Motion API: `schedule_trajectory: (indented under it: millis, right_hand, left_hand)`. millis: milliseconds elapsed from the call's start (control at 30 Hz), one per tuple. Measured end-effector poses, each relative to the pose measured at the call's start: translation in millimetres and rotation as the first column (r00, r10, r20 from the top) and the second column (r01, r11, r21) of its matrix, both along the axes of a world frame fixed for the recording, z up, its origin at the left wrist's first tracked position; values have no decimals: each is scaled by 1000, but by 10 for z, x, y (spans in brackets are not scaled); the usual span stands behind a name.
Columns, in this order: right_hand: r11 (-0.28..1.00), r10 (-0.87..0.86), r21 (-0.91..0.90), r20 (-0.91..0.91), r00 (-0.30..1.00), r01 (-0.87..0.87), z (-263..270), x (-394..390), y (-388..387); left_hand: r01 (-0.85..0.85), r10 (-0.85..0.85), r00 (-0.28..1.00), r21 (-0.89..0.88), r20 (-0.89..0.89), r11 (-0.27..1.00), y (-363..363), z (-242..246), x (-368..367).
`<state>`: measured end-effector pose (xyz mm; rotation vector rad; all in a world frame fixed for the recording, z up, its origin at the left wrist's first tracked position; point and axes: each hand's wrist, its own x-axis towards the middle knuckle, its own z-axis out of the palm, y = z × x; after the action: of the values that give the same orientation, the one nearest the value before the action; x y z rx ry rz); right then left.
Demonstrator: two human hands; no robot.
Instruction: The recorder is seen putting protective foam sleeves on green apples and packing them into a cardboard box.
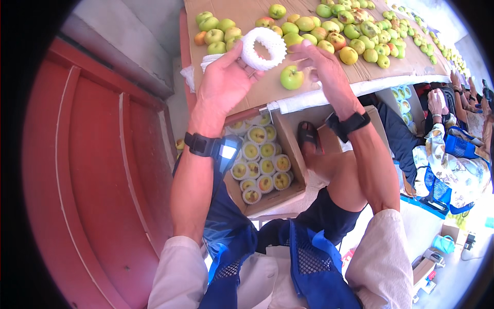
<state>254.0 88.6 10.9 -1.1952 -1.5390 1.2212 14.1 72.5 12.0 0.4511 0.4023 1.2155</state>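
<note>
A white foam fruit net (247,48), rolled into a ring, is held between the thumb and fingers of my left hand (227,79). My right hand (322,63) is just right of the ring with its fingers apart, holding nothing. Below and between the hands a single green apple (291,77) sits on the cardboard-covered table (251,101). More white foam nets (210,60) lie by my left wrist, partly hidden. In front of my lap an open cardboard box (295,164) holds several apples in foam nets (267,166).
Loose green and reddish apples (357,46) spread over the table's far side, with a smaller group (214,36) at left. A red door (96,174) stands on the left. At right sits another person (444,154), near a second box of netted apples (403,104).
</note>
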Motion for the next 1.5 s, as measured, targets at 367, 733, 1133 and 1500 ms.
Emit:
schedule_trajectory:
  millis: [367,733,1133,1500]
  right_hand:
    - [906,176,-214,-594,785,-365,69,-93,-89]
    - [905,132,-246,-615,777,-348,-22,123,-57]
    - [883,29,-372,-564,825,-286,-222,277,-35]
    - [940,-172,-339,-376,911,38,-543,288,179]
  left_hand:
    - [160,-149,981,79,-126,984,-39,-65,216]
    - [235,-219,965,104,-141,966,81,-266,278]
    - [216,-196,943,46,-271,975,154,-416,395]
    - [103,-96,877,-11,-470,995,372,-715,534]
